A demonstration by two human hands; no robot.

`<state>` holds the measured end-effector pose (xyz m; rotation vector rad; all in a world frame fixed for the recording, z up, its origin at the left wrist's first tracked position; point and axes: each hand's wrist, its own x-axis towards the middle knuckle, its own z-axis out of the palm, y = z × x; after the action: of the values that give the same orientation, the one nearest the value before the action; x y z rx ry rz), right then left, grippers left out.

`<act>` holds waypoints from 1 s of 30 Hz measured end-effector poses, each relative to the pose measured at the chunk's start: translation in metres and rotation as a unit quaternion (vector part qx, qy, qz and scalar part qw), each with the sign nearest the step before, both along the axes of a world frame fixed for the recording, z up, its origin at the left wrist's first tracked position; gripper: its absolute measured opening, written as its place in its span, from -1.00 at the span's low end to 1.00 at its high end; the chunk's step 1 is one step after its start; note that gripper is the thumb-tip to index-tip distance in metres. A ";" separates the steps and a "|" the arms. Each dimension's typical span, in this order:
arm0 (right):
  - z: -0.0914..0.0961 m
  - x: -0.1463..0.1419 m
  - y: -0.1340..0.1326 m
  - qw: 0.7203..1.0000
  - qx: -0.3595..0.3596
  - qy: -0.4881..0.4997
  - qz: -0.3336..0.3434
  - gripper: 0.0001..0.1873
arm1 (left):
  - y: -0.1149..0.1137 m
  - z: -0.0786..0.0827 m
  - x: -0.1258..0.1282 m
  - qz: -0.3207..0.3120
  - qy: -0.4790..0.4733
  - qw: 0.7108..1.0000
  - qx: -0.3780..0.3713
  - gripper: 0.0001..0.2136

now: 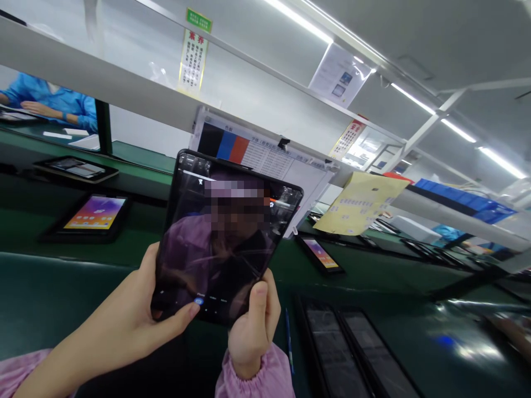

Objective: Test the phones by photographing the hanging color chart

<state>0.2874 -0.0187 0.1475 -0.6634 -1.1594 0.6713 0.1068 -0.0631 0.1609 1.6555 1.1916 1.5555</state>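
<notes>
I hold a black tablet [226, 232] upright in front of me, its dark screen showing a camera view with a reflection. My left hand [133, 320] grips its lower left corner, and the thumb rests on a small blue button at the screen's bottom edge. My right hand [251, 326] is closed round the lower right edge, thumb on the front glass. Both wrists wear pink sleeves.
On the green conveyor belt [50, 293] lie lit tablets [94, 213] [320, 253] and dark ones [357, 354]. A blue pen [288, 337] lies beside my right wrist. A yellow sheet [360, 202] and a colour chart [249, 152] hang from the shelf. A person in blue [53, 102] works far left.
</notes>
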 end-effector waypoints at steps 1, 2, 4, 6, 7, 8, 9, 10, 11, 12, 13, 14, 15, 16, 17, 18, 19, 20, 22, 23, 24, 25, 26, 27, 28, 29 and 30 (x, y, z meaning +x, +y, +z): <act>0.000 0.000 0.000 1.000 -0.001 -0.006 0.005 -0.66 | 0.000 0.000 0.000 -0.006 0.016 1.000 -0.009 -0.32; -0.001 0.001 0.000 1.000 -0.001 -0.009 0.006 -0.65 | 0.000 0.000 -0.001 -0.010 0.034 0.999 -0.021 -0.32; -0.001 0.001 0.000 1.000 -0.002 -0.010 0.003 -0.64 | 0.000 0.000 -0.001 -0.010 0.053 0.998 -0.032 -0.34; -0.001 0.001 -0.001 1.000 -0.002 -0.004 -0.005 -0.65 | -0.001 0.001 -0.001 -0.005 0.059 0.998 -0.031 -0.35; -0.001 0.001 -0.001 1.000 -0.001 -0.002 -0.010 -0.66 | -0.002 0.002 -0.001 -0.004 0.062 0.998 -0.029 -0.36; 0.000 0.000 -0.001 1.000 0.000 -0.001 -0.012 -0.67 | -0.002 0.002 -0.001 -0.003 0.063 0.998 -0.028 -0.36; 0.001 0.000 -0.001 1.000 0.000 -0.004 -0.009 -0.66 | -0.002 0.002 -0.001 -0.003 0.063 0.998 -0.026 -0.36; 0.002 0.000 -0.002 1.000 0.001 -0.007 -0.006 -0.66 | -0.001 0.003 -0.001 -0.003 0.063 0.998 -0.025 -0.36; 0.002 0.000 -0.002 1.000 0.001 -0.012 0.000 -0.65 | -0.001 0.003 -0.001 -0.006 0.064 0.998 -0.023 -0.35; 0.002 0.000 -0.002 1.000 0.001 -0.018 0.005 -0.64 | -0.001 0.003 -0.001 -0.007 0.064 0.998 -0.020 -0.35; 0.002 0.000 -0.001 1.000 0.001 -0.021 0.007 -0.64 | 0.000 0.003 -0.001 -0.006 0.066 0.998 -0.018 -0.35; 0.001 0.000 -0.001 1.000 0.002 -0.022 -0.003 -0.64 | 0.000 0.002 -0.001 -0.003 0.067 0.998 -0.017 -0.35; 0.000 0.001 -0.001 1.000 0.004 -0.020 -0.022 -0.66 | 0.000 0.002 -0.001 -0.001 0.069 0.998 -0.017 -0.34; -0.002 0.001 -0.001 0.999 0.004 -0.021 -0.042 -0.66 | 0.000 0.002 -0.001 0.003 0.070 0.997 -0.016 -0.34; -0.003 0.002 0.000 0.998 0.001 -0.024 -0.056 -0.66 | -0.001 0.002 0.000 0.005 0.072 0.997 -0.019 -0.33; -0.004 0.002 0.000 0.998 -0.003 -0.029 -0.063 -0.66 | -0.001 0.003 0.000 0.007 0.073 0.997 -0.022 -0.34; -0.005 0.002 0.000 0.997 -0.008 -0.036 -0.063 -0.64 | -0.001 0.003 0.000 0.006 0.074 0.997 -0.025 -0.35; -0.005 0.002 0.000 0.997 -0.012 -0.043 -0.056 -0.62 | -0.002 0.004 0.000 0.006 0.075 0.997 -0.028 -0.37; -0.004 0.002 -0.001 0.998 -0.017 -0.048 -0.034 -0.60 | -0.003 0.004 0.000 0.008 0.075 0.997 -0.035 -0.42; -0.002 0.001 -0.001 0.998 -0.016 -0.046 -0.026 -0.60 | -0.002 0.005 0.000 0.010 0.076 0.996 -0.035 -0.43; 0.000 0.001 -0.001 0.999 -0.014 -0.042 -0.019 -0.60 | -0.002 0.005 0.000 0.012 0.076 0.996 -0.033 -0.44; 0.001 0.001 -0.001 0.999 -0.013 -0.038 -0.009 -0.60 | -0.002 0.004 0.000 0.012 0.077 0.997 -0.030 -0.44; 0.003 0.000 -0.001 0.999 -0.011 -0.035 0.000 -0.60 | -0.002 0.004 -0.001 0.011 0.077 0.997 -0.026 -0.43; 0.005 0.000 -0.001 0.999 -0.009 -0.033 0.008 -0.59 | -0.001 0.003 -0.001 0.008 0.077 0.997 -0.023 -0.42; 0.006 0.000 -0.001 0.999 -0.008 -0.033 0.017 -0.59 | -0.001 0.002 -0.002 0.005 0.076 0.997 -0.021 -0.40; 0.008 0.000 -0.002 0.999 -0.009 -0.035 0.025 -0.58 | -0.001 0.002 -0.002 0.003 0.075 0.997 -0.021 -0.37; 0.009 0.000 -0.002 0.999 -0.010 -0.038 0.031 -0.57 | -0.001 0.001 -0.003 0.001 0.074 0.997 -0.022 -0.35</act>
<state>0.2873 -0.0204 0.1564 -0.6767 -1.2490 0.7151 0.1039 -0.0638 0.1619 1.7663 1.2942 1.4169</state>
